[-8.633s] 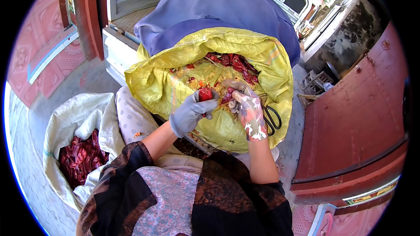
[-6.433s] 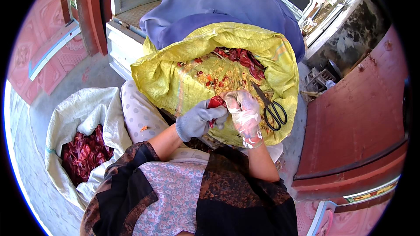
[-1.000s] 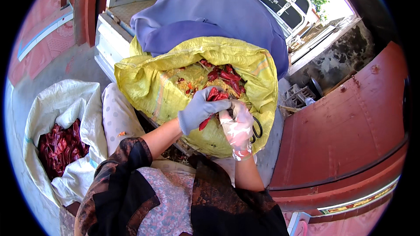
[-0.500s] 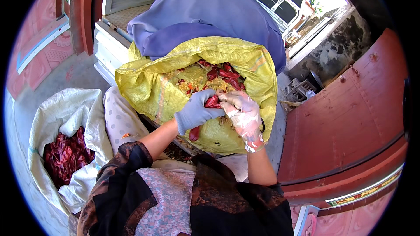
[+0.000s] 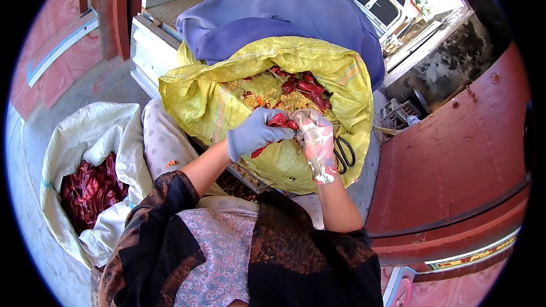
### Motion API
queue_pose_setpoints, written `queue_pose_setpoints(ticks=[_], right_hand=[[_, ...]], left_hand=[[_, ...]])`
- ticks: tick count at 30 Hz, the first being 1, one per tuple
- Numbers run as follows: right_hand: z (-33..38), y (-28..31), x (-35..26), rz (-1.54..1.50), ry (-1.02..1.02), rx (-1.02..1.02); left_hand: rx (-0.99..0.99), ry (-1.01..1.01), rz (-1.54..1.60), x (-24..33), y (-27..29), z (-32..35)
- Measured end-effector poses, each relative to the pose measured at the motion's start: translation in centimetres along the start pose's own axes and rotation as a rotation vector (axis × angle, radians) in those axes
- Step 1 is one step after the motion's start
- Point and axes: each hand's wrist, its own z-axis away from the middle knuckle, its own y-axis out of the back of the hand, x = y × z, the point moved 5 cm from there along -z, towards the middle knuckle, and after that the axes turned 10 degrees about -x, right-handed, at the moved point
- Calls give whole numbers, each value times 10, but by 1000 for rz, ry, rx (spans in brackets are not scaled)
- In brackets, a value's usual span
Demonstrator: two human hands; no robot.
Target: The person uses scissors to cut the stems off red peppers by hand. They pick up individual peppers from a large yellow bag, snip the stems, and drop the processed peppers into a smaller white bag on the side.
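Note:
My left hand [image 5: 259, 133], in a grey-blue glove, is closed around dried red chili peppers [image 5: 280, 120]. Part of another chili [image 5: 259, 151] pokes out below its fingers. Close against it, my right hand [image 5: 314, 136], in a pink and white camouflage glove, pinches at the chili's end; its fingertips partly hide the contact. Both hands are over the mouth of a yellow woven sack [image 5: 227, 115], where more red chilies [image 5: 309, 87] lie among yellowish seeds and stems. Beside my right wrist, black looped handles [image 5: 344, 154], seemingly of scissors, rest on the sack.
A white woven sack [image 5: 63, 136] of dark red chilies [image 5: 94, 190] stands on the floor at left. Behind the yellow sack bulges a purple-blue cloth [image 5: 273, 11] on the bed of a white truck [image 5: 151, 51]. A red metal door [image 5: 449, 159] closes off the right side.
The view has shifted, moving the scene slightly right and up. My right hand has turned more upright, with its fingers still at the chili. The black handles now show more fully beside it.

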Motion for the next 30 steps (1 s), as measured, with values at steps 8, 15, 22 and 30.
queue_pose_setpoints(ticks=[8,15,22,30], right_hand=[[1,-11,24,-448,-193,42],[5,-19,27,-586,-218,47],[-2,-19,-1,519,500,201],[23,-44,-40,967,708,-93]], left_hand=[[35,-1,46,8,0,15],[62,-181,-22,5,4,14],[94,38,137,-1,2,19],[41,-3,9,2,5,38]])
